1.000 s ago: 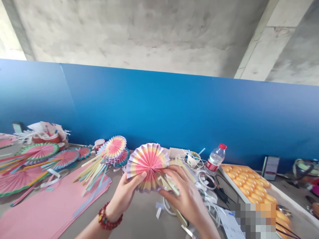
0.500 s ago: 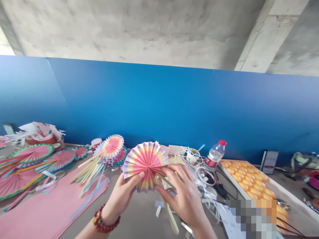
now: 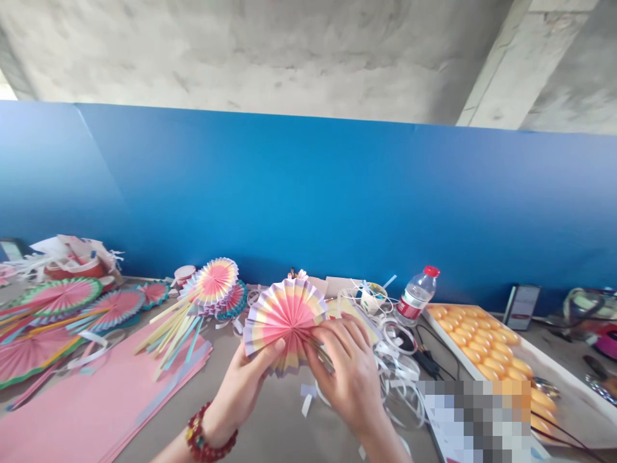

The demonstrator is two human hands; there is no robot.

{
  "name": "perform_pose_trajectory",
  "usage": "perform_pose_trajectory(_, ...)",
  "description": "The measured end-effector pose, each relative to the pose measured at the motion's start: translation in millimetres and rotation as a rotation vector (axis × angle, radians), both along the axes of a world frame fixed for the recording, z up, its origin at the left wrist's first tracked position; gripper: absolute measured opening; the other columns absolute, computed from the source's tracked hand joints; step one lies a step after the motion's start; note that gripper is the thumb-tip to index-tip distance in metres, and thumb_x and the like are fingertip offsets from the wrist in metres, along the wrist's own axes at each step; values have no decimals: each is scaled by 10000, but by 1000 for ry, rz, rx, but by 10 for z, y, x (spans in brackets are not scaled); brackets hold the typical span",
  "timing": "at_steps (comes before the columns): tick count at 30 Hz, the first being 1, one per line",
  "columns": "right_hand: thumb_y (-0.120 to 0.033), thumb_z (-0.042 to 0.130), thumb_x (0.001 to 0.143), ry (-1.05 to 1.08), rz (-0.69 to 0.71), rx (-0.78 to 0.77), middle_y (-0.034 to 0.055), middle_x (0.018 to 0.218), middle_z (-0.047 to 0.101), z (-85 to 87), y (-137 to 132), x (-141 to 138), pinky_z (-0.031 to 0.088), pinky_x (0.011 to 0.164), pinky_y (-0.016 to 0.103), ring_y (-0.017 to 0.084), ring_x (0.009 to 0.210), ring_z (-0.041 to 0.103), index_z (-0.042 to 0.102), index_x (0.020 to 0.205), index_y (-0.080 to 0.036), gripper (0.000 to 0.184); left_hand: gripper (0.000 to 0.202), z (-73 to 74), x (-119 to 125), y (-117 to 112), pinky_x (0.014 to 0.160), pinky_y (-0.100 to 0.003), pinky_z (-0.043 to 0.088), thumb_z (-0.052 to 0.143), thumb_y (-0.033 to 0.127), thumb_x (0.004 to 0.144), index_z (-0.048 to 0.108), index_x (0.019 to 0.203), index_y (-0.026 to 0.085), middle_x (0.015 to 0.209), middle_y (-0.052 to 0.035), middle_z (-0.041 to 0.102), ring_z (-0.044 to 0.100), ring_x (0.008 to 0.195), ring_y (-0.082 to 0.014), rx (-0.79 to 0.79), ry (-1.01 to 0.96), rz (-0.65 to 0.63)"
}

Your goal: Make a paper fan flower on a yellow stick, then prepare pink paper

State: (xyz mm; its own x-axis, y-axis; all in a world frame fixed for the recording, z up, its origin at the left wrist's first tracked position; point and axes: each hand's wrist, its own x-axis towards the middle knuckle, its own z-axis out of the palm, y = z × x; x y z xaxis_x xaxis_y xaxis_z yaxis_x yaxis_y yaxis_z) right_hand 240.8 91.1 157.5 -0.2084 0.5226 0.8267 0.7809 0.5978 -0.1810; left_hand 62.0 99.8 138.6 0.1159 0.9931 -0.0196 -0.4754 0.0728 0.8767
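A round pleated paper fan (image 3: 284, 308) with a pink middle, yellow band and lilac edge is held up over the table, spread nearly full circle. My left hand (image 3: 245, 379), a red bead bracelet at its wrist, pinches the fan's lower left with the thumb on the front folds. My right hand (image 3: 344, 366) grips the fan's lower right, fingertips near its centre. A pale stick or strip shows partly between the right fingers; most of it is hidden by the hand. Just left lie finished-looking fans (image 3: 216, 281) with yellow and blue handles.
Pink paper sheets (image 3: 91, 405) and more pleated fans (image 3: 65, 296) cover the left side. On the right are tangled white strips (image 3: 398, 386), a paper cup (image 3: 373, 299), a red-capped bottle (image 3: 418, 296) and a tray of orange domed pieces (image 3: 482, 341). A blue partition (image 3: 308, 193) stands behind.
The fan and both hands have shifted slightly right. My right hand has turned, and the pale stick that hung below it is now mostly hidden.
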Motion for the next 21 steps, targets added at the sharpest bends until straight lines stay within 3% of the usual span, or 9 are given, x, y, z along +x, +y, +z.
perform_pose_trajectory(6, -120, 580, 881, 2, 36, -22, 36, 846, 657, -18, 1, 13, 435, 909, 417, 197, 814, 584, 592, 886, -215, 96, 380, -12, -61, -6, 836, -354, 535, 810, 421, 713, 750, 991, 168, 1006, -90, 725, 658, 939, -265, 49, -39, -106)
perform_pose_trajectory(9, -114, 574, 885, -22, 47, -32, 35, 829, 648, -11, -7, 16, 428, 912, 420, 197, 799, 576, 589, 871, -216, 104, 357, -3, -82, -11, 808, -352, 540, 804, 421, 716, 757, 967, 170, 985, -92, 729, 664, 927, -272, 30, -46, -129)
perform_pose_trajectory(16, -104, 563, 888, -67, 36, -23, 40, 838, 640, 26, -7, 7, 415, 905, 412, 204, 815, 566, 580, 881, -211, 108, 364, 30, -43, -18, 749, -329, 548, 829, 444, 672, 764, 913, 179, 927, -72, 735, 676, 880, -256, -83, -52, -48)
perform_pose_trajectory(21, -86, 489, 907, -53, 88, -82, 51, 812, 612, -79, 49, 9, 409, 812, 384, 203, 781, 532, 558, 857, -201, 143, 400, 34, -45, -17, 706, -298, 542, 823, 486, 666, 766, 924, 186, 893, -77, 742, 676, 830, -238, -75, 3, -41)
